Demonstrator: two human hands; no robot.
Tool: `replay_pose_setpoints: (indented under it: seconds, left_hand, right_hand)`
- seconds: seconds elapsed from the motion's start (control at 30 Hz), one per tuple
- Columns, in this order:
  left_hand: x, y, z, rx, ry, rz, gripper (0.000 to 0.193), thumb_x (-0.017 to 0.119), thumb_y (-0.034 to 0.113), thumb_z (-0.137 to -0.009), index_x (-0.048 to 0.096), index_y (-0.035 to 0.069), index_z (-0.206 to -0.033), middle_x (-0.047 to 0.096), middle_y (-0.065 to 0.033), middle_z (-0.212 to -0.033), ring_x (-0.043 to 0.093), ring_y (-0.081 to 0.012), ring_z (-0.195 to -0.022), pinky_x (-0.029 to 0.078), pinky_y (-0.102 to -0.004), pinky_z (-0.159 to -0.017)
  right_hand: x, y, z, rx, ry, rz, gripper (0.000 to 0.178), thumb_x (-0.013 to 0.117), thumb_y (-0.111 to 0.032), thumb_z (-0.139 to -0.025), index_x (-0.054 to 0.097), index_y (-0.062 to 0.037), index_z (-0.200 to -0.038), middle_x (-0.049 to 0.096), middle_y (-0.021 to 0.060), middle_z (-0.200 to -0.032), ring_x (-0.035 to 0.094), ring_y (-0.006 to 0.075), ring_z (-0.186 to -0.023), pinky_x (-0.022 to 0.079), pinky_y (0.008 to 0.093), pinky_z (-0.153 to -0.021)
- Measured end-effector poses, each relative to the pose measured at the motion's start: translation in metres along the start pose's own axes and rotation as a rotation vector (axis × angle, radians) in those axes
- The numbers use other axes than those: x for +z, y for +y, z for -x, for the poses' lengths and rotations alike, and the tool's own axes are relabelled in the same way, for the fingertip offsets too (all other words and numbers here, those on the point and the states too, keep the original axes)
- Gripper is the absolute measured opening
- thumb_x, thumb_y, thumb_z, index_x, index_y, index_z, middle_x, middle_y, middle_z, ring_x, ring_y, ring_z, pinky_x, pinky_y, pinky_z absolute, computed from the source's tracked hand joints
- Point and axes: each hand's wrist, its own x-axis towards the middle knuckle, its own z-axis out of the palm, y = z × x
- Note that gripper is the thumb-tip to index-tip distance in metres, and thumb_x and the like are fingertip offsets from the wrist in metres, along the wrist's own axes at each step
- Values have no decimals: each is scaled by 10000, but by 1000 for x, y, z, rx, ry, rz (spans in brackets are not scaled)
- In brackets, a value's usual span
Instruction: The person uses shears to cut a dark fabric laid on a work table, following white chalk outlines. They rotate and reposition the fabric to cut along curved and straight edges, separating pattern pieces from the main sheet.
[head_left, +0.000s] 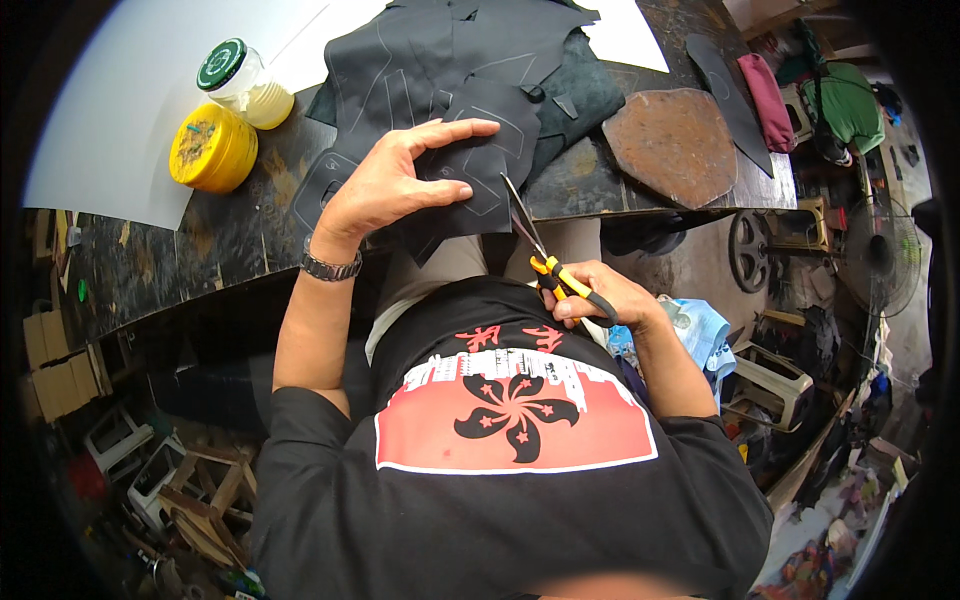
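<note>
My right hand [600, 293] is closed around the yellow and black handles of a pair of scissors [545, 262]. Their blades point up and away, at the right edge of a black leather-like piece [480, 165] with pale drawn outlines. My left hand [400, 180] grips that piece, thumb and forefinger spread apart on its top face; the remaining fingers are mostly hidden. The piece sticks out past the table's near edge, above my lap. Behind it lies a larger black sheet [370, 75], also marked with pale pattern lines, over more dark material.
The worn dark table [265, 230] also bears a yellow tub [213, 150], a glass jar [262, 100] with a green lid, a brown flat slab [670, 145] and a maroon pouch [767, 100]. White sheeting [110, 120] covers its left. Stools [770, 385] and a fan [880, 255] stand beyond.
</note>
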Motion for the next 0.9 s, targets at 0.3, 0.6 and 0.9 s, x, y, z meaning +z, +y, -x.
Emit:
replay_pose_setpoints:
  seconds: [0.3,0.6,0.9]
  left_hand:
    - [8,-7,-2,-54,-79,193,627,785,82,-697,590,26,-1290,606,-87,-1286,531,-169,-1211,363,-308,-1076]
    - [9,-10,-1,-61,-81,144,616,736,83,-699,587,22,-1293,608,-77,-1290,531,-169,-1218,355,-305,-1081]
    - [7,-11,-2,-49,-81,138,627,730,76,-684,588,25,-1292,599,-85,-1307,532,-187,-1228,347,-312,-1093]
  right_hand:
    - [10,-6,1,-6,74,8,377,766,-357,-771,586,-37,-857,549,-7,-696,523,71,-632,420,212,-576]
    - [16,-1,4,17,157,7,315,787,-306,-790,587,-65,-814,539,-33,-661,474,47,-547,375,195,-494]
    - [19,0,7,33,197,-14,315,812,-315,-767,624,-63,-787,541,-33,-620,477,41,-521,362,203,-460]
